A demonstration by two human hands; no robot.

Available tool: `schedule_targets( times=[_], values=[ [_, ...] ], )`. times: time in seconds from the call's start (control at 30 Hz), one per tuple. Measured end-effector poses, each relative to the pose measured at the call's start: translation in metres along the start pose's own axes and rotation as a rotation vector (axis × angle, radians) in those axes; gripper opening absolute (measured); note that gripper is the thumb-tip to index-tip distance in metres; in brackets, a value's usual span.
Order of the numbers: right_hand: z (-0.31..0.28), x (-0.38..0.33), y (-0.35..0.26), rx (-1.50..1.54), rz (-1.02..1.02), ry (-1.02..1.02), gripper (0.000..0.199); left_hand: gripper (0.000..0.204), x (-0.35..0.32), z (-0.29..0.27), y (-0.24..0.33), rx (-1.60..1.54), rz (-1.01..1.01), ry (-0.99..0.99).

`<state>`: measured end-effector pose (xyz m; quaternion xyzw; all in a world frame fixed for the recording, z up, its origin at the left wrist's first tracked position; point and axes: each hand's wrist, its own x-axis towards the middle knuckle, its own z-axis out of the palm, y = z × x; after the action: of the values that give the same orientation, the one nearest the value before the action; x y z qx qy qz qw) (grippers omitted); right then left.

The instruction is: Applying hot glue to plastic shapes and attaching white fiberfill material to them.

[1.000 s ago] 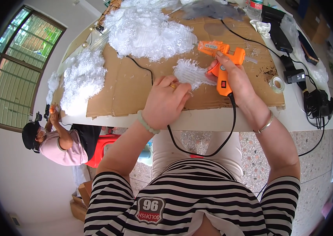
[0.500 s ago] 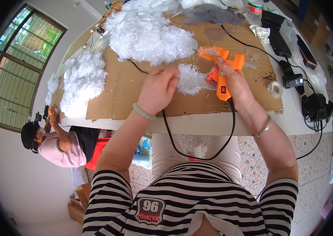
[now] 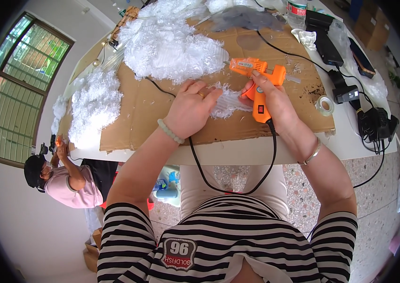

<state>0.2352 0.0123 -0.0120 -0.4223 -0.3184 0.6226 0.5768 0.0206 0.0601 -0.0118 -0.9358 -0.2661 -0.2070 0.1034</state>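
In the head view, my right hand [image 3: 277, 101] is wrapped round the handle of an orange hot glue gun [image 3: 262, 101], its nozzle pointing left toward a white pile. A clear glue stick pokes out of its back end. Below the gun, a small white fringed piece [image 3: 230, 100] with a ribbed middle lies on the cardboard [image 3: 152, 127]; its right end passes by my right fingertips. My left hand [image 3: 193, 106] is curled over the piece's left end, closed on it, its fingertips partly hidden.
A large heap of white fringed material [image 3: 167, 49] lies beyond my hands, another heap [image 3: 93, 104] at left. To the right are a tape roll [image 3: 324, 105], adapters with cables [image 3: 374, 125], a phone [image 3: 362, 59] and a bottle [image 3: 297, 14]. A co-worker [image 3: 70, 179] stands at far left.
My left hand has shifted right, over more of the fringed piece, and its fingers have turned. The glue gun stays in my right hand. The whole view has moved slightly.
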Motion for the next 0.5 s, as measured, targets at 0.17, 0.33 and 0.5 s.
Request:
schedule_targets(
  times=[0.17,0.33,0.5],
  values=[
    [-0.004,0.0,0.0,0.013,-0.002,0.029,0.03,0.031,0.015,-0.023,0.006,0.195,0.115,0.016],
    [-0.002,0.002,0.0,0.011,-0.005,-0.003,0.03,0.03,0.01,0.007,0.01,-0.294,0.008,0.04],
    [-0.009,0.005,-0.002,0.178,-0.048,-0.01,0.029,0.024,0.022,-0.014,0.008,-0.399,-0.197,0.024]
  ],
)
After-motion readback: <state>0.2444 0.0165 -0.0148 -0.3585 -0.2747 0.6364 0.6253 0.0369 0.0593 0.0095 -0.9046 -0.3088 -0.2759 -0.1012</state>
